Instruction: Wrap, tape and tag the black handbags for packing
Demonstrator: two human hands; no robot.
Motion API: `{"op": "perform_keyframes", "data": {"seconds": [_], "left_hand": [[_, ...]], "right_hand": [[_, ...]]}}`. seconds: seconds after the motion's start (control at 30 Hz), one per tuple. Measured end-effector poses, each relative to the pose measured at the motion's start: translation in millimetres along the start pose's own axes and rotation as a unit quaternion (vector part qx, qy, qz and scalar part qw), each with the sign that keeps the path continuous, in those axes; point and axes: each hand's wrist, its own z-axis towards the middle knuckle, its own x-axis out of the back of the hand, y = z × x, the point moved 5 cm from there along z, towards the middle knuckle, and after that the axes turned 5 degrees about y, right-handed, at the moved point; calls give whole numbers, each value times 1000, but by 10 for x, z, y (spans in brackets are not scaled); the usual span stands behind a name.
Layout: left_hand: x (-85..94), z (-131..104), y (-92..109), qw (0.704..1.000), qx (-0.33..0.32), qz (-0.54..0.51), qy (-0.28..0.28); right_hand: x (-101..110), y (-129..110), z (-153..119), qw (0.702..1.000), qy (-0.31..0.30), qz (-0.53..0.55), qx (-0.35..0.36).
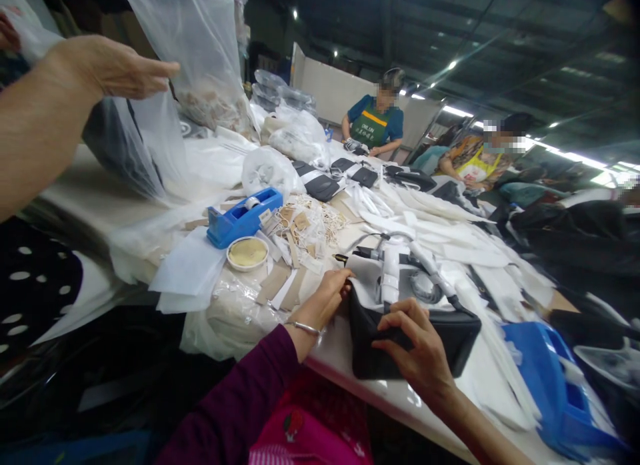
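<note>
A black handbag (365, 335) stands near the table's front edge, its handles wrapped in white padding (391, 275) and white paper lying over its top. My left hand (325, 298), below a purple sleeve and a bangle, pinches the bag's upper left corner. In front of the bag's face is my right hand (417, 342), thumb and fingers apart with a gap between them; whether the fingertips touch the leather I cannot tell. A coiled, wrapped strap (425, 286) sits on top of the bag.
To the left are a blue tape dispenser (245, 218), a round tub of yellowish paste (247, 252) and stringed tags (300, 228). Another blue dispenser (550, 372) stands right. A co-worker's hand (115, 68) holds a clear plastic bag (150, 145). Two people work across the table.
</note>
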Motion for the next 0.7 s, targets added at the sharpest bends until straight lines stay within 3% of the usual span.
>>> {"op": "perform_keyframes", "data": {"seconds": [0.1, 0.23, 0.4, 0.53, 0.7], "left_hand": [[-46, -77, -93, 998, 19, -62, 16], [-37, -351, -199, 988, -8, -154, 14], [23, -689, -415, 975, -48, -207, -60], [26, -752, -514, 975, -126, -141, -113], [-49, -693, -520, 978, -189, 22, -81]], "right_hand": [[-21, 41, -2, 1000, 11, 0, 1], [-15, 100, 37, 1000, 27, 2, -1], [-3, 143, 87, 999, 44, 8, -6], [-31, 139, 88, 999, 51, 5, 0], [-14, 162, 82, 999, 46, 7, 10]]}}
